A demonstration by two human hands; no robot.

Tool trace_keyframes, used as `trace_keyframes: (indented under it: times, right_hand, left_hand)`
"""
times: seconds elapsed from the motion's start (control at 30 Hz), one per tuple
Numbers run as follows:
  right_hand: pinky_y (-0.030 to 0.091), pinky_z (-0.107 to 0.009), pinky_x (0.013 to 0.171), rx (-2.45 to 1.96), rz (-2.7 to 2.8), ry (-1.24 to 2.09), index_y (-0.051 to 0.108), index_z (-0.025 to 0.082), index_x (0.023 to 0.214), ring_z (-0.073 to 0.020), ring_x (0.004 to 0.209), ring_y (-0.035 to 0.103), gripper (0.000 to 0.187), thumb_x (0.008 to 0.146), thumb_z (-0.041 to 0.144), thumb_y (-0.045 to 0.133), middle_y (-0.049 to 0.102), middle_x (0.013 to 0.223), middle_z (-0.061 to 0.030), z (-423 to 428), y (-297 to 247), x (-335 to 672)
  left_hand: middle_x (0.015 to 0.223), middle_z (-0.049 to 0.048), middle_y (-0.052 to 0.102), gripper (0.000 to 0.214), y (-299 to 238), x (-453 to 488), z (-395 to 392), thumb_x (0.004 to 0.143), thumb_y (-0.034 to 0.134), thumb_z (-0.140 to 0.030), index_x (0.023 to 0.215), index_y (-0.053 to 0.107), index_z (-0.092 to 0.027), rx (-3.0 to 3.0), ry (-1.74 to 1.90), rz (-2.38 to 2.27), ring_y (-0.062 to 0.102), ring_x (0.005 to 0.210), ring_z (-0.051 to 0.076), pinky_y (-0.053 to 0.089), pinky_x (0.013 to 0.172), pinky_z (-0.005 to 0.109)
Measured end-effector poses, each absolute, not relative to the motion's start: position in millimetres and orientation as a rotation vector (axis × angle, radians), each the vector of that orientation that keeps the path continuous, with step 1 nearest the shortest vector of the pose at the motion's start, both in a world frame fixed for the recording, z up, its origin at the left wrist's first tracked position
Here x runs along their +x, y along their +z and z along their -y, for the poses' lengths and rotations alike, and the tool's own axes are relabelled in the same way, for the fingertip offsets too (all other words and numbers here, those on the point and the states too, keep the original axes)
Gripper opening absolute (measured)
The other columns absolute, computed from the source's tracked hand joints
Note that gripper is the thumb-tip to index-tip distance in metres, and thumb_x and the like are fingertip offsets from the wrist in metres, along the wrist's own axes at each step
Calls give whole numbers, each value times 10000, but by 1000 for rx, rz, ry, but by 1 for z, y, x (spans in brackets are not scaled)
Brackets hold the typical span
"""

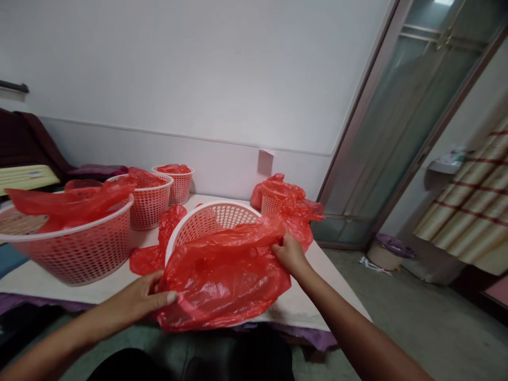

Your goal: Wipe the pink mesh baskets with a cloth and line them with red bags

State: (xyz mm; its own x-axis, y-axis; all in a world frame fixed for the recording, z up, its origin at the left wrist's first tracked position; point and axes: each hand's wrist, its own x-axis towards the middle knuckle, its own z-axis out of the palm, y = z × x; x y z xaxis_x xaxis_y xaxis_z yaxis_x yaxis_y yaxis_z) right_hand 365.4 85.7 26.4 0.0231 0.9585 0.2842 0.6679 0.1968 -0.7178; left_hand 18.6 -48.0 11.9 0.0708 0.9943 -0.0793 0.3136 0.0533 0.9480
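Observation:
A red plastic bag is spread across the front and mouth of a white plastic basket with a perforated wall. My left hand grips the bag's left side, thumb lying over the film. At the right, my right hand is closed on the bag's upper edge. The bag's mouth gapes between my hands, and it hides most of the basket's front. Another crumpled red bag lies against the basket's left side.
A larger basket with red film stands left, with two smaller baskets behind it. Red bags surround a basket at the back right. The white tabletop ends near my legs. A bin stands on the floor.

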Motion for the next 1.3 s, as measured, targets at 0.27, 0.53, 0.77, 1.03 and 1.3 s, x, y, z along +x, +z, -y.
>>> trace_keyframes:
  times: [0.27,0.53,0.77,1.03,1.3]
  right_hand:
    - [416,-279,680,-1641,1888,263,533,177,1178,-242,811,641,403,776,165,554,682,845,-60,-76,44,339]
    - [411,-282,690,-1614,1998,238,532,186,1179,-249,845,648,412,769,154,552,692,901,-79,-75,49,336]
    - [411,-280,680,-1607,2038,253,525,186,1114,-250,857,645,356,760,174,557,687,936,-90,-75,50,338]
    - [439,-284,715,-1590,2111,333,521,174,1266,-238,855,657,530,737,152,550,695,968,-88,-76,54,339]
    - [459,-317,844,-1541,2141,376,333,239,1496,-247,997,648,837,703,112,568,670,1155,-94,-76,53,340]
  left_hand:
    - [1086,66,692,424,105,49,10,710,703,-564,1022,695,-277,1954,1347,-1575,590,1068,319,414,973,405]
    - [586,54,642,377,120,89,-55,720,703,-541,605,686,-183,1782,792,-1389,551,534,193,373,494,273]
    - [813,104,730,466,115,92,-48,768,625,-625,760,760,-179,1645,600,-1209,597,627,197,446,571,286]
    - [636,28,612,396,98,95,-46,749,640,-578,748,678,-183,1640,504,-1110,492,507,136,369,493,261]
    - [706,-27,545,174,90,69,-84,835,631,-328,773,583,-172,2071,963,-1719,498,651,131,390,637,284]
